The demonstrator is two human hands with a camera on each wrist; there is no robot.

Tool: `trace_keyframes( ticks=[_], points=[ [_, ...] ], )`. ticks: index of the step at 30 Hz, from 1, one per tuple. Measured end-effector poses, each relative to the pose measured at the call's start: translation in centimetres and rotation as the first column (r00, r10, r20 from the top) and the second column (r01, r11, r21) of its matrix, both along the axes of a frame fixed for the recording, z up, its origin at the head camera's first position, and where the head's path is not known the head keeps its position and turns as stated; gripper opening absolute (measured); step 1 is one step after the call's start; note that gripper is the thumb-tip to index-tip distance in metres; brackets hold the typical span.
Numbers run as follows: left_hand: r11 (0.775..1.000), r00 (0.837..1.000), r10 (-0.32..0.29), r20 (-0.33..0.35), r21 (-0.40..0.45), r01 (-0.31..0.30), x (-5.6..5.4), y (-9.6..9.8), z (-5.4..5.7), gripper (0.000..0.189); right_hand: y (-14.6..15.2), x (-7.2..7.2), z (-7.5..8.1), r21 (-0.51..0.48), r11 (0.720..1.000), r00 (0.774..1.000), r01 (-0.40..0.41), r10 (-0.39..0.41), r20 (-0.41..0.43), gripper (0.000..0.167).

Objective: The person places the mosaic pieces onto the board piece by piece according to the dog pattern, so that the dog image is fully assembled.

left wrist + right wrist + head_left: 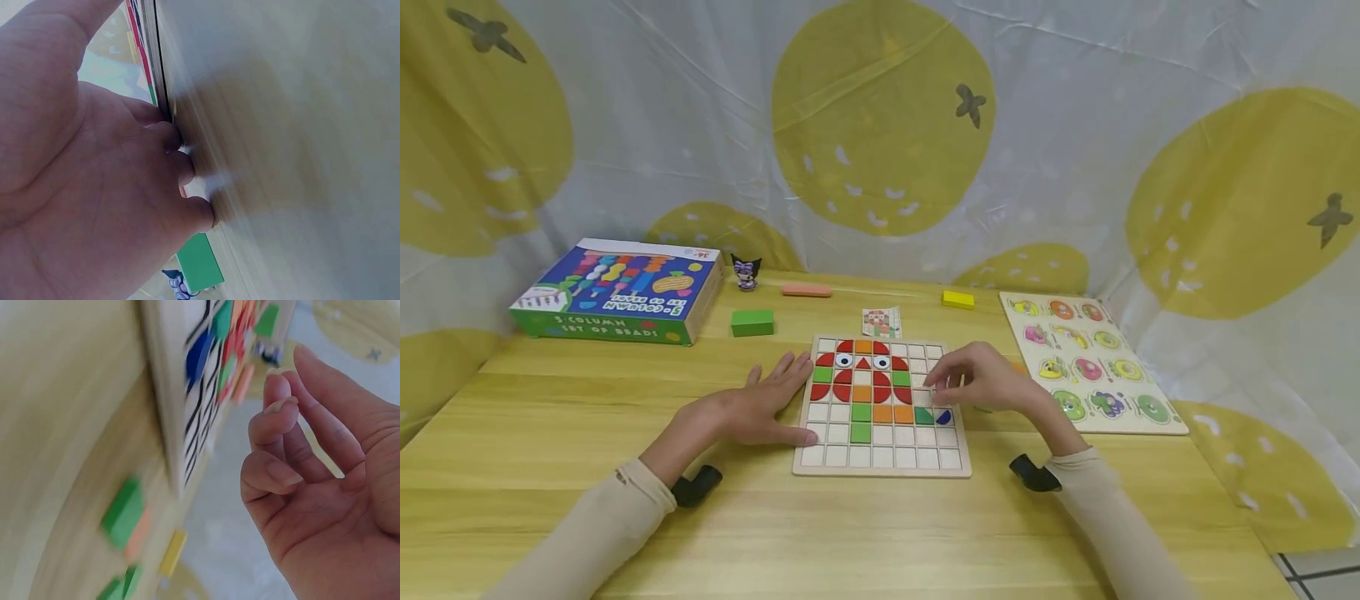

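A square wooden grid board [882,457] lies on the table, with red, orange and green tiles set in its cells and two round eye pieces among them. My left hand [760,408] rests at the board's left edge, fingers stretched out and thumb over its lower left. Above the board's right side hovers my right hand [981,379], fingers loosely bent. In the right wrist view nothing shows between its thumb and fingers [272,422]. Below that hand, a blue half-round tile [944,417] sits in a right-hand cell, beside a teal quarter-round tile [923,416].
Behind the board lie a small picture card [882,322], a green block [752,323], an orange stick [807,290], a yellow block [958,299] and a small figurine [746,272]. A bead-set box [617,292] stands left; a fruit puzzle board [1086,362] lies right. Green pieces [123,512] lie beside the grid board.
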State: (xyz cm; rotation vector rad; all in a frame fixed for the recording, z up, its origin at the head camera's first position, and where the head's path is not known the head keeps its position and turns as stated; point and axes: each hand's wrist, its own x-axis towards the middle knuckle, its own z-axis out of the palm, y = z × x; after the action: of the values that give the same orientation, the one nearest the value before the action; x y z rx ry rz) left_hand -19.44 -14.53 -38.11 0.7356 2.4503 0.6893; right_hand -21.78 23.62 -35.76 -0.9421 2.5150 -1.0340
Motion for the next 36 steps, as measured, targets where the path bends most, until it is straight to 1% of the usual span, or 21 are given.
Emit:
trace_keyframes(
  ticks=[1, 2, 8, 12, 15, 19, 21, 24, 25, 29, 33, 36],
  points=[
    [1.0, 1.0, 0.002, 0.0, -0.006, -0.002, 0.0, 0.1, 0.0, 0.119, 0.8, -0.1, -0.1, 0.003, 1.0, 1.0, 0.021, -0.021, 0.006, 0.013],
    [1.0, 1.0, 0.006, 0.007, -0.012, -0.005, 0.1, 0.2, 0.4, 0.117, 1.5, -0.2, -0.2, 0.008, 0.999, 0.999, 0.037, -0.037, 0.009, 0.013],
    [1.0, 1.0, 0.015, -0.004, -0.027, -0.015, 0.3, 0.0, 0.4, 0.115, 5.4, -0.9, -1.3, -0.005, 0.997, 0.997, 0.078, -0.078, 0.021, 0.016],
    [0.999, 1.0, 0.03, -0.004, -0.023, -0.03, 0.5, -0.4, 0.3, 0.117, 6.7, -1.5, -2.3, -0.002, 0.993, 0.992, 0.121, -0.12, 0.048, 0.016],
    [1.0, 1.0, 0.024, -0.001, -0.011, -0.024, 0.5, -0.6, 0.2, 0.117, 7.1, -1.8, -2.7, 0.02, 0.986, 0.985, 0.163, -0.163, 0.05, 0.015],
    [1.0, 1.0, 0.005, -0.007, 0.01, -0.005, 0.2, -0.4, -0.2, 0.119, 7.5, -1.7, -2.8, 0.06, 0.974, 0.975, 0.219, -0.22, 0.016, 0.013],
    [1.0, 1.0, -0.002, -0.008, 0.019, 0.002, 0.0, -0.2, -0.4, 0.12, 7.7, -1.6, -2.9, 0.075, 0.969, 0.972, 0.236, -0.237, 0.004, 0.012],
    [1.0, 1.0, 0.002, -0.003, 0.021, -0.001, -0.1, -0.3, -0.4, 0.121, 7.5, -1.6, -2.7, 0.101, 0.966, 0.971, 0.236, -0.237, -0.006, 0.01],
    [1.0, 1.0, 0.003, 0.002, 0.02, -0.003, -0.1, -0.2, -0.3, 0.121, 7.5, -1.5, -2.8, 0.108, 0.965, 0.971, 0.238, -0.239, -0.004, 0.01],
    [1.0, 1.0, -0.003, -0.007, 0.017, 0.003, -0.6, -0.2, -0.9, 0.123, 7.4, -1.3, -2.6, 0.122, 0.963, 0.97, 0.242, -0.243, -0.006, 0.012],
    [0.999, 1.0, -0.009, -0.009, 0.036, 0.009, -0.8, -0.4, -1.4, 0.125, 7.1, -1.2, -2.4, 0.132, 0.959, 0.967, 0.252, -0.254, -0.002, 0.015],
    [0.999, 1.0, -0.011, 0.002, 0.051, 0.011, -0.7, -0.4, -1.1, 0.125, 6.9, -1.2, -2.3, 0.148, 0.955, 0.966, 0.257, -0.257, -0.015, 0.016]
  ],
)
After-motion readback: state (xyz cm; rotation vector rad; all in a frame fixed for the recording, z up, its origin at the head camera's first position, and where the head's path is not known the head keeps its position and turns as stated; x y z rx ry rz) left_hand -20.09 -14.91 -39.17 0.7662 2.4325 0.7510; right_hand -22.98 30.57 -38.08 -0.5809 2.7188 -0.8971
